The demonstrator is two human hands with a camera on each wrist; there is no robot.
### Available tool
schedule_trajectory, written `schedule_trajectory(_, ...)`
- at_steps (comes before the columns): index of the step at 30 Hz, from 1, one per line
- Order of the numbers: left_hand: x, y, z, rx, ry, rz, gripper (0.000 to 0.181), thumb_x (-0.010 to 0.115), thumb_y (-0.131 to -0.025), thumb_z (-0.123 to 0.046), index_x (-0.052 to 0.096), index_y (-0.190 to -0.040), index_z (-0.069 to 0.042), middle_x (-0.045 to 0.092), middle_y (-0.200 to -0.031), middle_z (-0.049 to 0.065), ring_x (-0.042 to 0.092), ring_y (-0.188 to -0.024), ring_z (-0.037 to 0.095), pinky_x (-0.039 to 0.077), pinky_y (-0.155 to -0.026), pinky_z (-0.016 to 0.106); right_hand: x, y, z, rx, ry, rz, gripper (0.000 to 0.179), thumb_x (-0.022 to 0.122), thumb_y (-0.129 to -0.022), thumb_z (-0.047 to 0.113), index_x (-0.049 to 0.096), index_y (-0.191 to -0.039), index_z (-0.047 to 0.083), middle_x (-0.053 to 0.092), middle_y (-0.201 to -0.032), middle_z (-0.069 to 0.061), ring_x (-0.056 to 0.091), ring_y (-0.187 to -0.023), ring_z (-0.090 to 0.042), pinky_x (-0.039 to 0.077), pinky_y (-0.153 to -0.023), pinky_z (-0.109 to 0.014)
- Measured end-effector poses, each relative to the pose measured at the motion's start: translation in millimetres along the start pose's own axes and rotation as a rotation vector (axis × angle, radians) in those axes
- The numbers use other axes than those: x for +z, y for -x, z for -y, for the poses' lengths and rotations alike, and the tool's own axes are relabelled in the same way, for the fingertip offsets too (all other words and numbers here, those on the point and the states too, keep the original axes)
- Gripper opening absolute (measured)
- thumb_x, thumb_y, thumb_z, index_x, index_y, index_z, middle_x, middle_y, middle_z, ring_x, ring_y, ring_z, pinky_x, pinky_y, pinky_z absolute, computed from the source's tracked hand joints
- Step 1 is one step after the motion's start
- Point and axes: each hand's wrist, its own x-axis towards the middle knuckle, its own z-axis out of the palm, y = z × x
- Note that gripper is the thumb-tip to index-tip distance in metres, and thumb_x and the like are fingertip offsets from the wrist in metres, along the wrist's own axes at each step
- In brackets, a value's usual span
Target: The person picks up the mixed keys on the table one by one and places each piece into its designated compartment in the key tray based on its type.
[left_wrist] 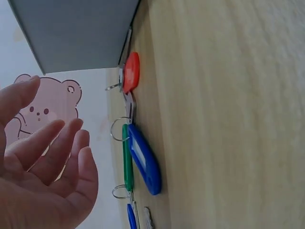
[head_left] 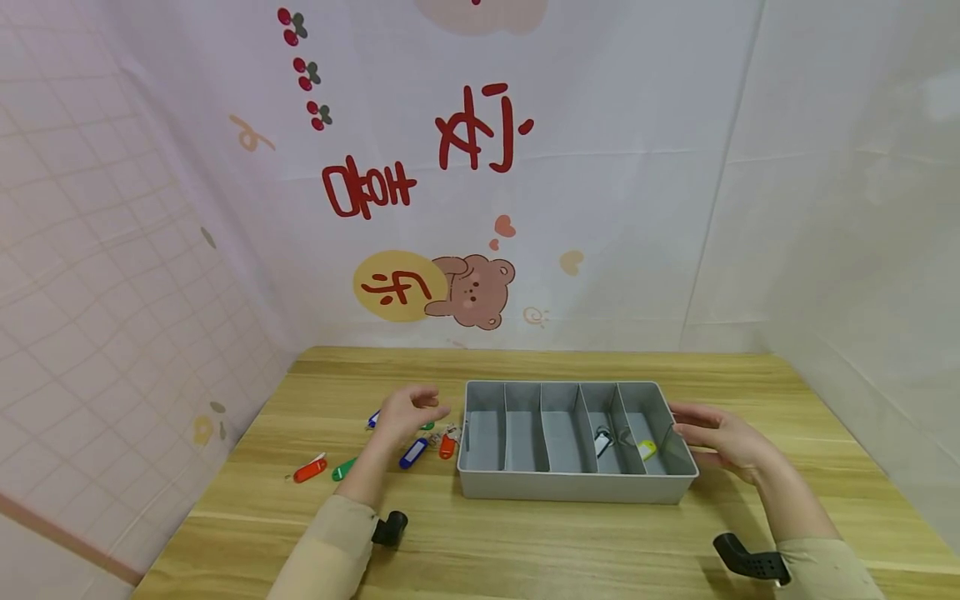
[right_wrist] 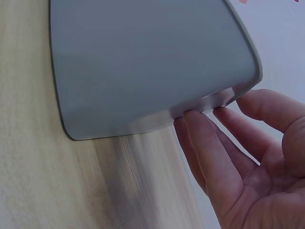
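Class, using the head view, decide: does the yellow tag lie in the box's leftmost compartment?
No, the yellow tag lies in the rightmost compartment of the box, at the end beside the right hand.

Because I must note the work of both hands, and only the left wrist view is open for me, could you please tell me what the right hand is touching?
Observer: The right hand is touching the grey divided tray at its right end.
Operator: Thank you. My view gives me only the outside of this tray. Is any key tag already lying inside?
Observer: Yes, a yellow key tag lies in the compartment nearest to the right hand.
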Motion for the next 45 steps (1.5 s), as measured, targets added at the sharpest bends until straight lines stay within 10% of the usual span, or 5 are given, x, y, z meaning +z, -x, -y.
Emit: schedule_trajectory(45,11.5,-14.1,6.6,-0.013,-0.213,0.128,0.017,0.079,-0.083,-0.012,0.077,-0.098,-0.003,0.072,-0.091,0.004,0.064,-0.087,0.02,0.053,-0.079,0.039,0,0.1,-2,0.008,-0.022,-0.006,0.062,0.057,-0.101,0.011,0.025,-0.148,-0.014,0.059,-0.129,-0.001,0.063,-0.107,-0.01,0.053,-0.089,-0.039)
